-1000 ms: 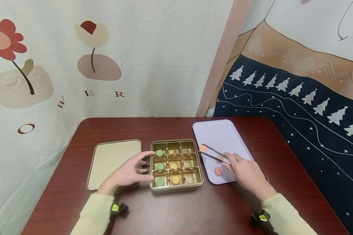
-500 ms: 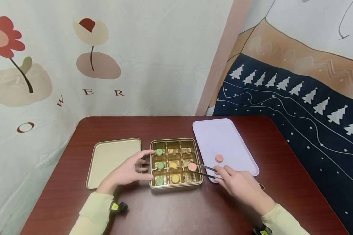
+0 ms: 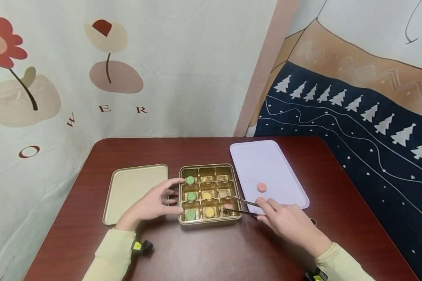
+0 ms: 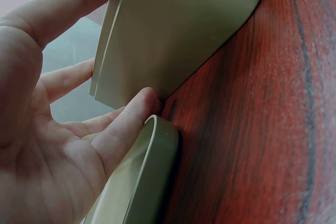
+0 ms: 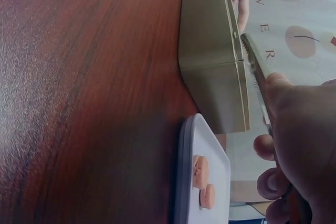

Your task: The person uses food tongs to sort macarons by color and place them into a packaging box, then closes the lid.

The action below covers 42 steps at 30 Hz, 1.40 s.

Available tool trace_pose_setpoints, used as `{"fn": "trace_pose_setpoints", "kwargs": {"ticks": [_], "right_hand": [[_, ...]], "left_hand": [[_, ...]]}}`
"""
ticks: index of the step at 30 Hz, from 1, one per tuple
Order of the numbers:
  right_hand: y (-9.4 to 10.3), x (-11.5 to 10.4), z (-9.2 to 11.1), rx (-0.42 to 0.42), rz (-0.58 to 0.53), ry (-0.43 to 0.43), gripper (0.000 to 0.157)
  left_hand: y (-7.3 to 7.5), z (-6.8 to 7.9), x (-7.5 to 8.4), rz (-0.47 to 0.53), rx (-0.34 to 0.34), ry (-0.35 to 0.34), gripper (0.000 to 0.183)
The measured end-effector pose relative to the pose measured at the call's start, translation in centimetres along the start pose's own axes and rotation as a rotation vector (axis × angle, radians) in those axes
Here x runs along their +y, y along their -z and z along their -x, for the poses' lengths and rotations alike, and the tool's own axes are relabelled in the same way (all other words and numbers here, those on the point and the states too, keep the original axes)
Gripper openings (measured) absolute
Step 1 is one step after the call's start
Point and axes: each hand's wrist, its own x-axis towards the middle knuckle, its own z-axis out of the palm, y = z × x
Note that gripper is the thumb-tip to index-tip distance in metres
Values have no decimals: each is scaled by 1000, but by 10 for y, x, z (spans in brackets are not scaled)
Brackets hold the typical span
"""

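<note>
A gold tin with a divided insert holds green macarons down its left column and yellow macarons down the middle one. My left hand has its fingers and thumb spread along the tin's left side, fingertips touching it. My right hand grips metal tongs from the right. Their tips reach into the front right compartment, on either side of a pink macaron low in it. Whether the tips still touch this macaron cannot be made out.
On the lilac tray at right sits a pink macaron; the right wrist view also shows a second pink macaron there. The tin's flat lid lies at left, partly under my left hand.
My right hand has carried the pink macaron in the tongs leftward from the tray, over the tin, then down into the front right compartment. My left hand has stayed at the tin's side.
</note>
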Motion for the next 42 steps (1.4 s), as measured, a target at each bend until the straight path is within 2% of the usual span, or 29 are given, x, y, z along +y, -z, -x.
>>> {"fn": "trace_pose_setpoints", "kwargs": {"ticks": [7, 17, 26, 33, 36, 40, 42], "right_hand": [[4, 2, -1, -29, -33, -8, 43], [2, 5, 3, -20, -27, -20, 43], [2, 12, 13, 6, -30, -88, 43], [4, 22, 19, 58, -26, -108, 55], [5, 29, 21, 52, -23, -129, 53], [5, 38, 26, 29, -23, -167, 41], [4, 42, 28, 17, -23, -188, 44]], "left_hand": [[1, 0, 2, -17, -1, -4, 91], [1, 0, 1, -21, -6, 5, 90], [1, 1, 1, -17, -2, 5, 90], [0, 0, 1, 0, 0, 9, 89], [0, 1, 1, -6, 1, 9, 89], [0, 1, 2, -17, 3, 9, 89], [0, 1, 2, -17, 4, 8, 89]]}}
